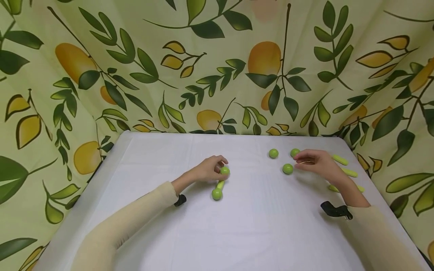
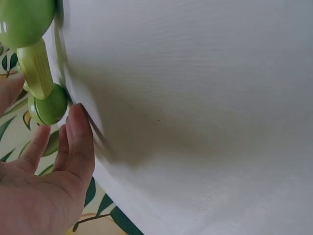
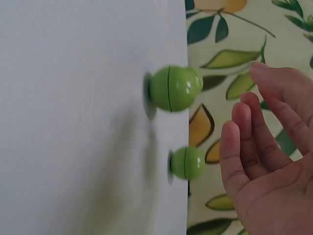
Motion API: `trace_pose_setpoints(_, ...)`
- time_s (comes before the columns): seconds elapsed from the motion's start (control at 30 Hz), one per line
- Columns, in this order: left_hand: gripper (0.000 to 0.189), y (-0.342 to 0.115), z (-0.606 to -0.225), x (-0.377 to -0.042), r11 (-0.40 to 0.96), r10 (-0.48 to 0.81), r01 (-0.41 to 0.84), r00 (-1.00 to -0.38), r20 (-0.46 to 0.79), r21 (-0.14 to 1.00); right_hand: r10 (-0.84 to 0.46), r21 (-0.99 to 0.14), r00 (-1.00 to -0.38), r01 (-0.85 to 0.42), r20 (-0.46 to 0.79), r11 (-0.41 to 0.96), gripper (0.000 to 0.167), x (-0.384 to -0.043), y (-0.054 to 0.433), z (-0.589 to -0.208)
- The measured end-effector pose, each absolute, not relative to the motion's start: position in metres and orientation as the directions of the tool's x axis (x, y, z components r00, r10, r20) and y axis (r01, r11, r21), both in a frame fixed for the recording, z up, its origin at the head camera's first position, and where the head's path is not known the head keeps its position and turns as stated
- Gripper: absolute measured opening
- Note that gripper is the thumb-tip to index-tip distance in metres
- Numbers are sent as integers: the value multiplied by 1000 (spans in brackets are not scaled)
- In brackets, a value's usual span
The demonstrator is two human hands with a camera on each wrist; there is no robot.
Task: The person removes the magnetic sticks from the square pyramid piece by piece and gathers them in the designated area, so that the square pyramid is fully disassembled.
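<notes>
My left hand (image 1: 208,169) curls around the far end of a toy dumbbell, two glossy green balls joined by a short yellow-green ribbed rod (image 2: 35,71). Its far ball (image 1: 225,171) lies between thumb and fingers; the near ball (image 1: 217,194) sits bare on the white cloth. Over on the right, my right hand (image 1: 313,163) is held above the table with fingers loosely bent, nothing in its grasp. Close to its fingertips are a loose green ball (image 1: 288,169) and another green ball (image 1: 294,152), partly covered by the hand in the head view.
A third loose ball (image 1: 273,153) lies toward the back. Several yellow-green rods, one marked here (image 1: 340,160), lie along the table's right side, partly behind the right arm. The table (image 1: 257,226) has a white cloth; a leaf-and-fruit patterned curtain (image 1: 217,67) surrounds it.
</notes>
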State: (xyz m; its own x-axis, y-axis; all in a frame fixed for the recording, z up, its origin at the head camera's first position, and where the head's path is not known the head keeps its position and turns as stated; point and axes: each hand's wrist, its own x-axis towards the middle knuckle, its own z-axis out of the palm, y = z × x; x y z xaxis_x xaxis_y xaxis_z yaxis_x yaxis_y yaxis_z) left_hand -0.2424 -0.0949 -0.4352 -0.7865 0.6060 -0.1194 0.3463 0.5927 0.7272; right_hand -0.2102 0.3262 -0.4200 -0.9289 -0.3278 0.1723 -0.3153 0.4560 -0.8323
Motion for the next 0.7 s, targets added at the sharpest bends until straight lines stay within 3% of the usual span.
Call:
trace_pose_setpoints(0.2,60,-101,-433,-232,616,594,334,-792,-142,714,-386,-860,-914,-293,124,419,30,-222,297,-422)
trace_pose_setpoints(0.7,48,-101,-430,-232,644,529,269,-832,-163,716,-550,-874,-829,-339,103,348,25,-246,229,-434)
